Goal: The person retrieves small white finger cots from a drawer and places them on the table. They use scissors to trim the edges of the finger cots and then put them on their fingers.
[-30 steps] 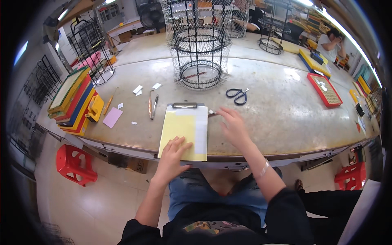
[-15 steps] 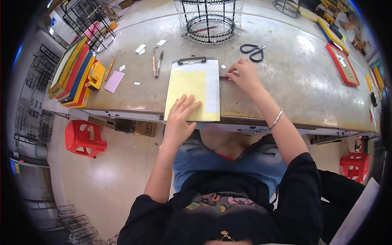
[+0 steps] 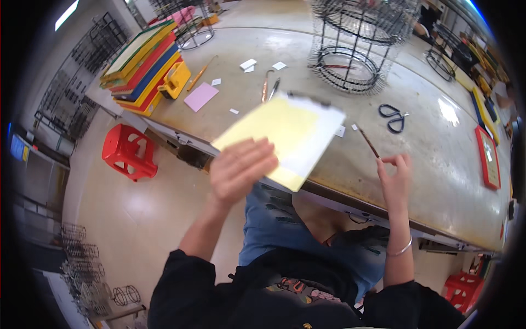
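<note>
Above the table edge [image 3: 350, 193], tilted clipboard [image 3: 285, 137] clamped in left fingers [image 3: 246, 159]; right fingers [image 3: 390, 163] pinching a thin stick [image 3: 368, 141] angled up-left

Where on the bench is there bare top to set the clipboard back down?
Bare tabletop lies between the scissors and the red frame, right of the right hand. Another patch sits between the pink card and the clipboard held by the left hand. It is crowded by the wire basket and the stacked boards.
</note>
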`<state>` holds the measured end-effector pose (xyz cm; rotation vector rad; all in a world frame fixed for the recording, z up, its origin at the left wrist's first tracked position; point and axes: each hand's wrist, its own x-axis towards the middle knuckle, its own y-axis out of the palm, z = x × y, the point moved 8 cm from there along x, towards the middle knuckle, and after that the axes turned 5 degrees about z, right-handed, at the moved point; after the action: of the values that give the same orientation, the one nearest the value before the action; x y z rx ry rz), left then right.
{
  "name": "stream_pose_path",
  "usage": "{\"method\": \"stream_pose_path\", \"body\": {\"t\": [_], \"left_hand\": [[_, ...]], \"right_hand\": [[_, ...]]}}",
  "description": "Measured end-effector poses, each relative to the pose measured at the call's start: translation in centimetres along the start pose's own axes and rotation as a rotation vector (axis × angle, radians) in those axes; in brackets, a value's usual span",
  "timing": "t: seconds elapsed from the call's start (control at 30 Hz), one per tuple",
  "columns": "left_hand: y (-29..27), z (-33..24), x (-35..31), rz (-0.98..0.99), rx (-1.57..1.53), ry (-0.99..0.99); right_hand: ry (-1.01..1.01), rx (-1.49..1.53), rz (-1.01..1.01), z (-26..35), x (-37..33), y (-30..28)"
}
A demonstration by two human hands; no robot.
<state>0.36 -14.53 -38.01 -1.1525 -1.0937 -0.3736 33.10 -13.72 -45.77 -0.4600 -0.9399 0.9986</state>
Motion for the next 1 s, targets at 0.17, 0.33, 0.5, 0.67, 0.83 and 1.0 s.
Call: {"method": "stream_pose_path", "body": {"t": [0.17, 0.33, 0.5, 0.67, 0.83, 1.0], "left_hand": [[-0.6, 8.2, -1.1, -0.083, 0.211, -0.158], [0.3, 15.0, -5.6, 0.078, 0.166, -0.295], [1.2, 16.6, -7.8, 0.422, 0.145, -0.511], [5.4, 8.0, -4.2, 0.326, -0.447, -0.71], [13.4, -4.0, -1.7, 0.367, -1.005, -0.776], [15.1, -4.5, -0.4, 0.315, -0.778, -0.594]], "right_hand": [[0.045, 0.061, -0.07, 0.2, -3.2, -0.5], [0.019, 0.099, -0.198, 1.1, -3.6, -0.6], [0.039, 0.141, -0.215, 0.7, -3.7, -0.6], [-0.126, 0.125, -0.09, 2.0, -3.8, -0.5], [-0.236, 0.149, -0.028, 3.2, -3.9, -0.3], [-0.2, 0.151, 0.0, 2.4, -3.8, -0.1]]}}
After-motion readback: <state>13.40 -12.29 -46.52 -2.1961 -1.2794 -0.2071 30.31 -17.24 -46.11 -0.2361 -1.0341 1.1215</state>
